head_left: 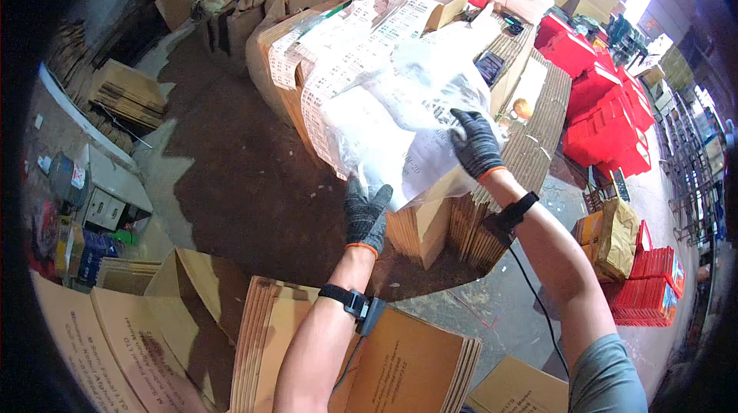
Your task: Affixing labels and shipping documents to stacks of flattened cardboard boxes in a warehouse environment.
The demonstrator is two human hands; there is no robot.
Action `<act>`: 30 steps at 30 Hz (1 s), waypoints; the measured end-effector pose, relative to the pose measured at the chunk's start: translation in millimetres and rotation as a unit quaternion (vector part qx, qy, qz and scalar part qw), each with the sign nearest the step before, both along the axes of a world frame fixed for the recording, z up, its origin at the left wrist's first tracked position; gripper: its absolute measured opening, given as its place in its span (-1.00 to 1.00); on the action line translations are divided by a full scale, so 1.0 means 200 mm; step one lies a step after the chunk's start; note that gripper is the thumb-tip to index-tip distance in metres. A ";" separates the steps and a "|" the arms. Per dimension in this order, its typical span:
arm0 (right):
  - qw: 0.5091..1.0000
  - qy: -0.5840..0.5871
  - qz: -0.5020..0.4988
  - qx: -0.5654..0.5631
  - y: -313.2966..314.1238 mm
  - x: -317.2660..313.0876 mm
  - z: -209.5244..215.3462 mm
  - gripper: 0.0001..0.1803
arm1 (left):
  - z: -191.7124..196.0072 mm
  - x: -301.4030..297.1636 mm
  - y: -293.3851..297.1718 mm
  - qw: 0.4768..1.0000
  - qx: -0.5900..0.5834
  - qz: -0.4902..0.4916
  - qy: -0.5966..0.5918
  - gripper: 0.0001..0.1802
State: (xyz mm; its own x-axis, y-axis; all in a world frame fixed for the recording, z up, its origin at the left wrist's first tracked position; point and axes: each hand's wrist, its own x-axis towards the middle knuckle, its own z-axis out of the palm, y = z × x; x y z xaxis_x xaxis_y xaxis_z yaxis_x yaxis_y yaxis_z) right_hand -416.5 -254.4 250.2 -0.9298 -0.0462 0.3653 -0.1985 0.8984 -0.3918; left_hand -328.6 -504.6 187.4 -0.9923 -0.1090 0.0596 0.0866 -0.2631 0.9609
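A clear plastic bag (438,78) with printed white sheets showing through it lies over the top of a cardboard stack. My left hand (365,217), in a dark grey knit glove with an orange cuff, holds the bag's near edge, its thumb apart from the fingers. Gloved the same way, my right hand (478,144) grips the bag's right side with bent fingers. Strips of printed white labels (330,74) lie beneath and beside the bag on the left. A dark phone-like device (490,67) rests just beyond my right hand.
Flattened cartons (519,159) support the work. Red boxes (603,109) are piled at right, with more red packs (649,286) nearer. Folded cartons (361,351) stand close in front of me. A grey metal box (115,194) sits on the floor at left.
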 end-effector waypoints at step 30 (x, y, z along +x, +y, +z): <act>0.981 0.121 -0.027 -0.149 0.10 -0.07 0.17 -0.86 | 0.03 0.22 -0.10 0.992 -0.128 0.005 0.006 0.00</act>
